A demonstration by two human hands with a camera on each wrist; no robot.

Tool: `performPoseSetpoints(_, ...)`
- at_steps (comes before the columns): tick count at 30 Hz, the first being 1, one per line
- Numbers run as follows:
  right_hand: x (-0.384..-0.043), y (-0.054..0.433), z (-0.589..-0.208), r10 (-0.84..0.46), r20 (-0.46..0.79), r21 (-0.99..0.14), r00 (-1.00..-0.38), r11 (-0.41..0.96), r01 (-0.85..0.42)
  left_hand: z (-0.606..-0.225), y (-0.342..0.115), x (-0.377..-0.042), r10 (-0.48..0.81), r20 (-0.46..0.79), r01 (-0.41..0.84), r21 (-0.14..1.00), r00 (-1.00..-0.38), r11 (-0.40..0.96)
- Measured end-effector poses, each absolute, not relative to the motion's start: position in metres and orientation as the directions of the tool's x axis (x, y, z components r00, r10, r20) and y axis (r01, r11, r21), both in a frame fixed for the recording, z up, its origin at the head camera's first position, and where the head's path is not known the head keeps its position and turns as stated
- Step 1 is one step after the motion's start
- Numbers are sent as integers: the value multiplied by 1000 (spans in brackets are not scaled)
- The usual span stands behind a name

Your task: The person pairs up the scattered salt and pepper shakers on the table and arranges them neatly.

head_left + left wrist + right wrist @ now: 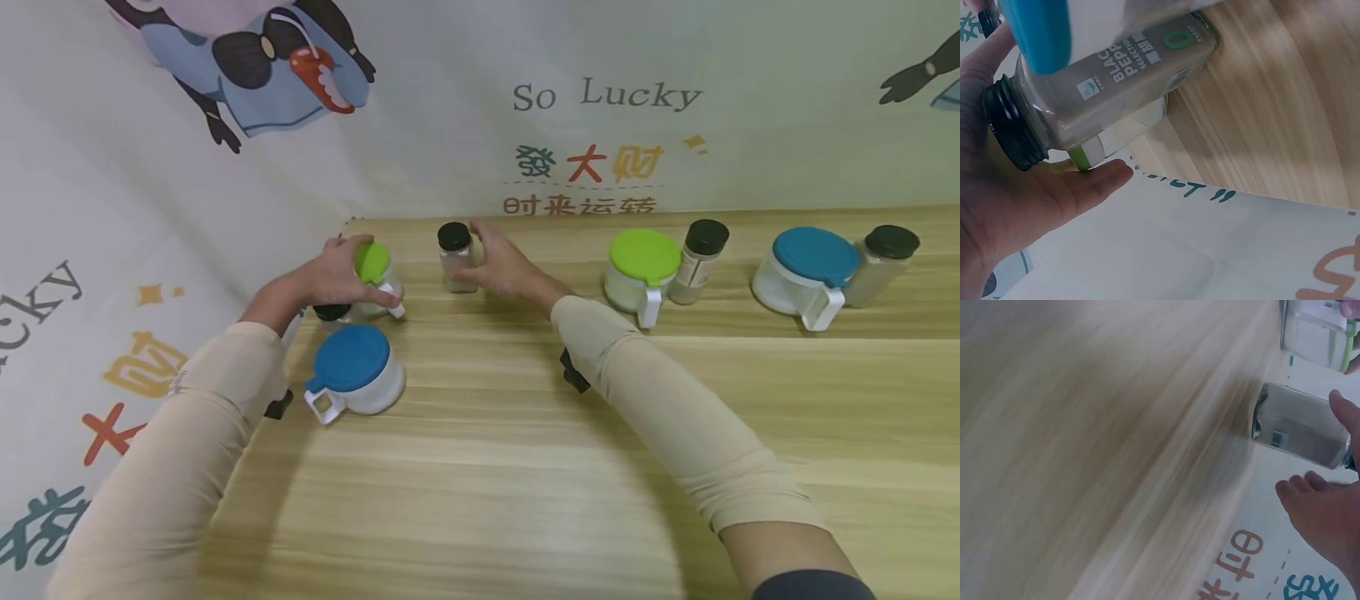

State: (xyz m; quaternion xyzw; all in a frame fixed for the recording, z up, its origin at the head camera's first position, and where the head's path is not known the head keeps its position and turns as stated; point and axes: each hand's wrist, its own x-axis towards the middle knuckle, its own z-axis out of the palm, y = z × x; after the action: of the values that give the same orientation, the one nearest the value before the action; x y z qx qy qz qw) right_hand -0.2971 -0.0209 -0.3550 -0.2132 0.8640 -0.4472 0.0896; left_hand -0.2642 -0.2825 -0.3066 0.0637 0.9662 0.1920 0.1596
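At the left end of the table my left hand spreads around the green lid of a white-handled seasoning jar, with fingers along its far side and thumb by the handle. A black-capped pepper bottle, labelled black pepper, stands just in front of that jar and is partly hidden by the hand in the head view. My right hand is at another black-capped clear bottle. In the right wrist view its thumb overlaps the bottle, while its loosely extended fingers sit apart from the glass.
A blue-lidded jar stands nearest me on the left. Farther right are a green-lidded jar, a labelled bottle, another blue-lidded jar and a bottle. A printed cloth borders the wooden table behind and at left.
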Motion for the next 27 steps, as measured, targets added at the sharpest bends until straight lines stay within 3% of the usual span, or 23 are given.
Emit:
performPoseSetpoints(12, -301, -31, -364, -473, 120, -865, -873, 382, -326, -306, -278, -276, 120, -374, -12, 333, -920, 943)
performPoseSetpoints(27, -299, -32, -362, -462, 137, -823, -876, 440, -360, -303, -277, -282, 120, -377, 3, 296, -918, 955)
